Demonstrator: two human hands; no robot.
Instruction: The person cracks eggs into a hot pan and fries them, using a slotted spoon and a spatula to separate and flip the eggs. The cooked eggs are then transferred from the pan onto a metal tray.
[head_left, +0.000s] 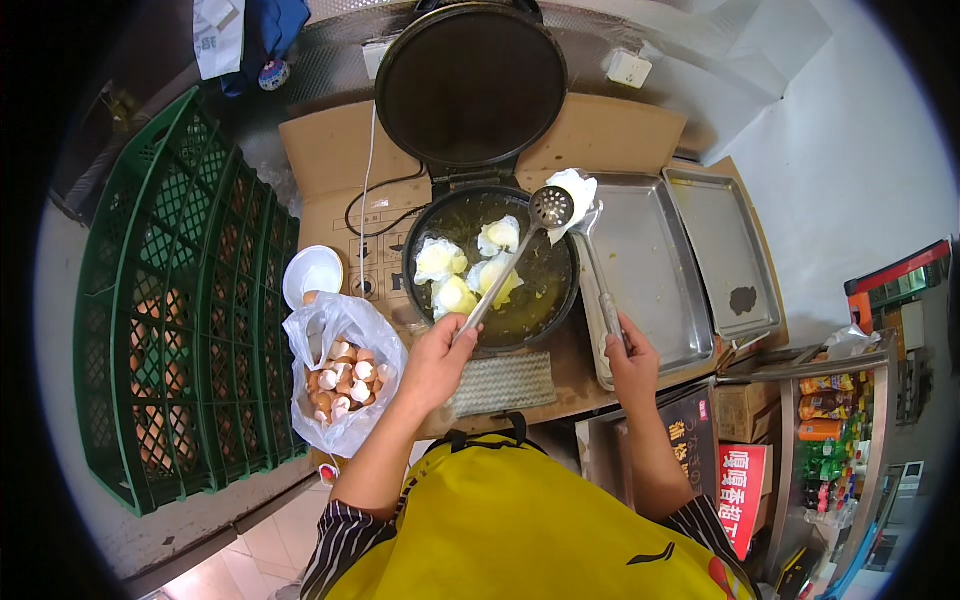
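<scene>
My left hand grips the handle of a perforated metal skimmer. In my right hand is the handle of a metal spatula. A cooked egg is at the heads of both utensils, above the right rim of the round electric griddle and the near tray's corner. The skimmer head overlaps the egg's left part; whether it presses on the egg I cannot tell. Several more eggs lie in the oily griddle, left of centre. Its dark lid stands raised behind.
To the right lie a metal tray and a second tray. A plastic bag of broken eggshells, a white bowl and green crates holding eggs stand left. A folded cloth lies before the griddle; a power cable runs behind.
</scene>
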